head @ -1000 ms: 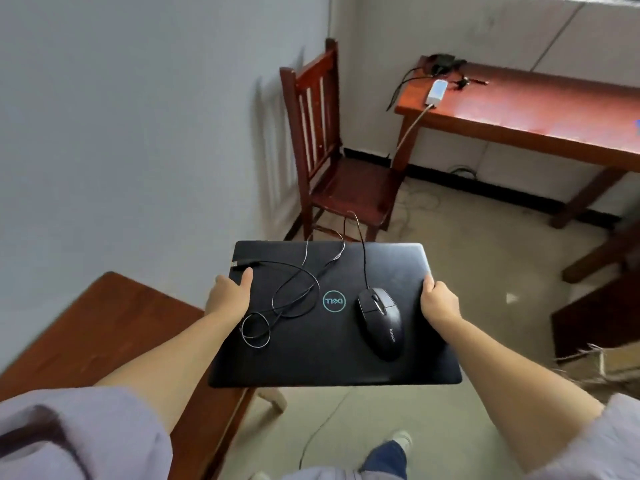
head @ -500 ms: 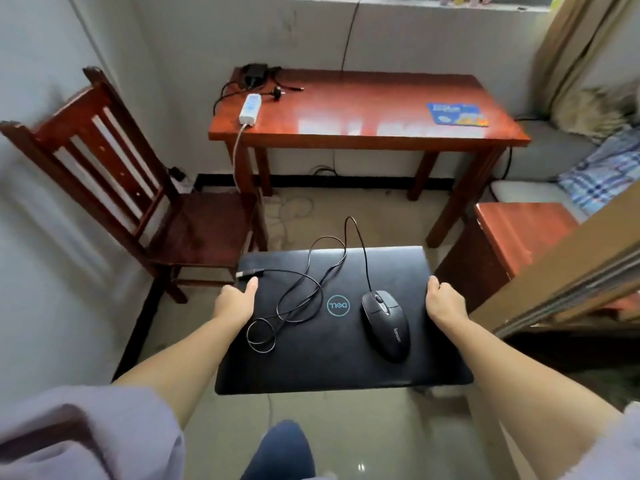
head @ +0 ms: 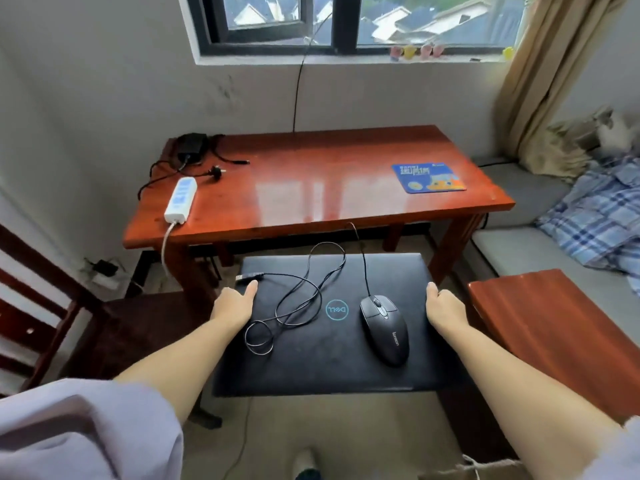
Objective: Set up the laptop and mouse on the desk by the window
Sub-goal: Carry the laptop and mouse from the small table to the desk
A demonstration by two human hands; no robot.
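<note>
I carry a closed black laptop (head: 311,362) flat in front of me, above the floor and just short of the desk. My left hand (head: 235,304) grips its left edge and my right hand (head: 445,308) grips its right edge. A black wired mouse (head: 384,329) lies on the lid toward the right. Its cable (head: 294,306) loops loosely across the lid, and the USB plug (head: 248,276) rests by my left thumb. The red-brown wooden desk (head: 311,188) stands under the window (head: 346,22), directly ahead.
On the desk lie a blue mouse pad (head: 428,177) at the right, a white power strip (head: 180,199) at the left edge, and a black charger with cords (head: 192,147) at the back left. A wooden chair (head: 52,306) is to my left, a low wooden table (head: 554,334) and a bed with plaid bedding (head: 595,216) to my right.
The view has turned from the chair and wall to face the desk, and the desk is much closer. Both hands keep the same hold on the laptop; the mouse stays on the lid.
</note>
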